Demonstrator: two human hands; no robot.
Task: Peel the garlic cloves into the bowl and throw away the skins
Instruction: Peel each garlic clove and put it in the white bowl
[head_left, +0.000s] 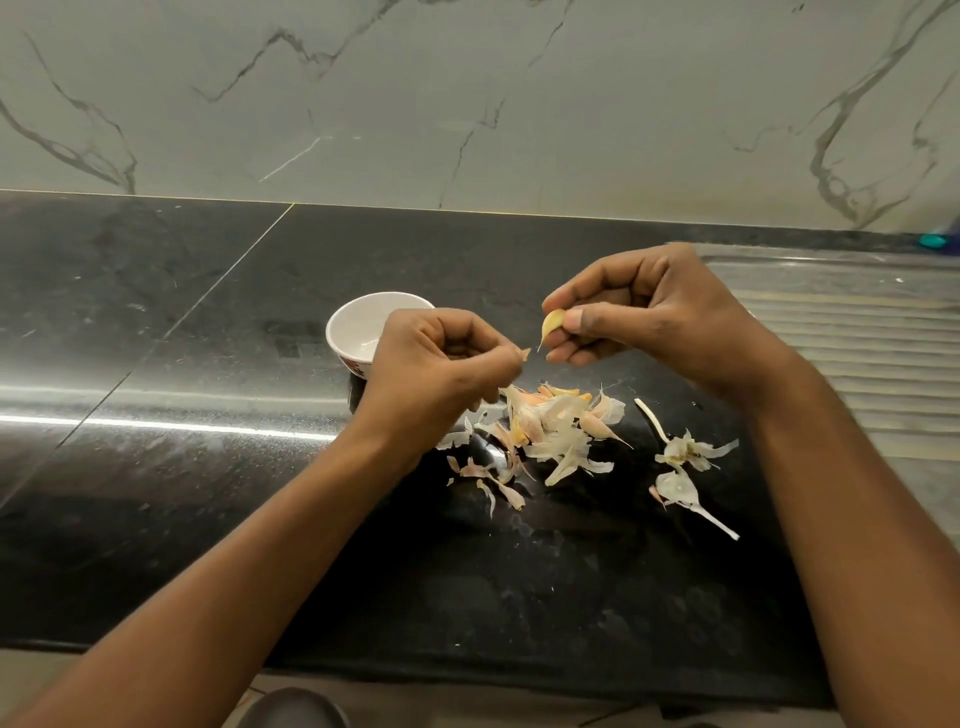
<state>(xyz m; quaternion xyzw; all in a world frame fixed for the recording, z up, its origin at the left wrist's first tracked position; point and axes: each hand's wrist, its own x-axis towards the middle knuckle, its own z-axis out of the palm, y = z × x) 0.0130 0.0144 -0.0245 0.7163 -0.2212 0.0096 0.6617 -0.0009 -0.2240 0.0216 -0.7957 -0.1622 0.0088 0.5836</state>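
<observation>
My right hand (644, 312) pinches a pale yellow garlic clove (551, 325) between thumb and fingers, above the black counter. A little to its left, my left hand (441, 369) pinches a small scrap of skin (525, 354) at its fingertips, apart from the clove. A small white bowl (353, 322) stands behind my left hand, which hides part of it; the part of its inside that shows looks bare. Below both hands lies a heap of peeled skins (550, 431) on the counter.
More skins and a stalk piece (680, 467) lie to the right of the heap. A ribbed steel draining board (852, 338) adjoins the black counter (208, 467) on the right. A marble wall rises behind. The counter's front edge is near me.
</observation>
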